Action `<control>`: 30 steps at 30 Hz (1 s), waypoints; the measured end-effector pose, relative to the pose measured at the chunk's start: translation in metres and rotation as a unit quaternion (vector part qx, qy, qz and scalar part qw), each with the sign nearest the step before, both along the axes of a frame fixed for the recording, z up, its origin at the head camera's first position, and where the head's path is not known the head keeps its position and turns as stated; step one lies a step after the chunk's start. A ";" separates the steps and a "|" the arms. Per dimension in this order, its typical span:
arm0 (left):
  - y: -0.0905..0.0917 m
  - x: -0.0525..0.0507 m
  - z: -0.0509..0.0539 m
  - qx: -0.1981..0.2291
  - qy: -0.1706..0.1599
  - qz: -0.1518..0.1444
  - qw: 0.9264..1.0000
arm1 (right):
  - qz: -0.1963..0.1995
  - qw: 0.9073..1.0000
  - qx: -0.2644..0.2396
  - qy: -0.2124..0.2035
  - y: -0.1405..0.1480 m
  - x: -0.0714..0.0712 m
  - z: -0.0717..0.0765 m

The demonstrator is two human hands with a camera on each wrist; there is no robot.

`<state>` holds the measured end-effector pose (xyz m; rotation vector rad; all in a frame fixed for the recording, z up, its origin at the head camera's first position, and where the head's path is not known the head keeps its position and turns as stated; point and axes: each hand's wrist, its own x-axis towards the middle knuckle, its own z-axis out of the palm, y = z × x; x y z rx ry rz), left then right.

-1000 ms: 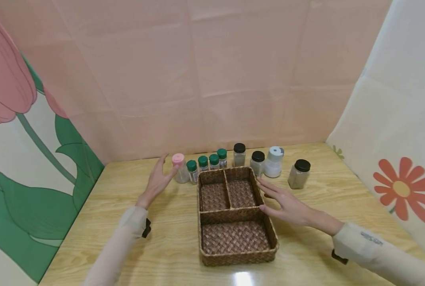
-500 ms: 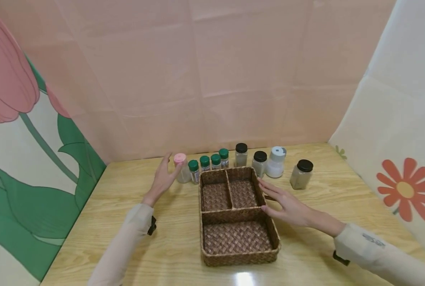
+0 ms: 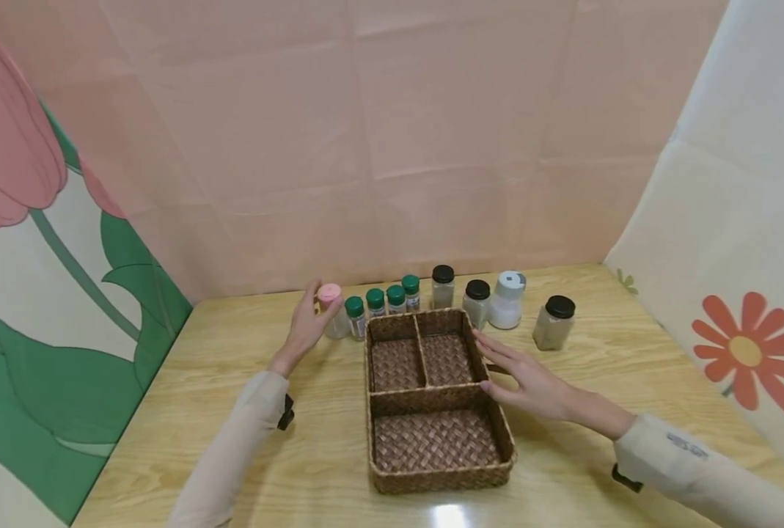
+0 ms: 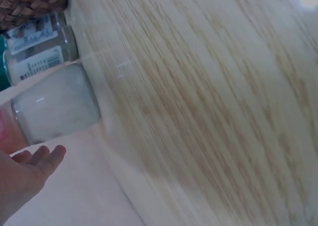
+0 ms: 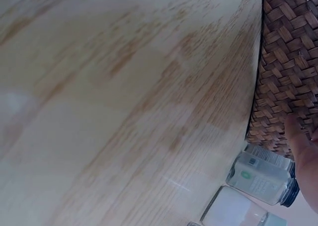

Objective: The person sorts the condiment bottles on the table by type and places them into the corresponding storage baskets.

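My left hand is at the pink-lidded jar, its thumb on the near side and its fingers spread along the far side. In the left wrist view, the fingers lie beside the clear jar body without curling round it; whether they touch it I cannot tell. A brown woven basket with three compartments stands mid-table. My right hand rests at its right side, with straight fingers along the outer wall and the thumb at the rim. The right wrist view shows a fingertip against the weave.
Several green-capped spice bottles stand between the pink-lidded jar and the basket's back. Behind and right of the basket are black-lidded jars and a white-capped bottle. Another black-lidded jar stands farther right. A pink cloth hangs behind the table.
My left hand has moved slightly right and closer to the pink-lidded jar, its fingers now around the far side. The right hand and the basket have stayed in place.
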<state>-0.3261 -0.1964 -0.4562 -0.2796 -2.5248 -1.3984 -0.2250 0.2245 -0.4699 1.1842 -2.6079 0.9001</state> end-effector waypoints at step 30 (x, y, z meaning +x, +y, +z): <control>-0.001 0.000 0.002 0.006 0.054 0.034 0.998 | 0.006 1.000 -0.009 -0.018 -0.002 0.002 0.002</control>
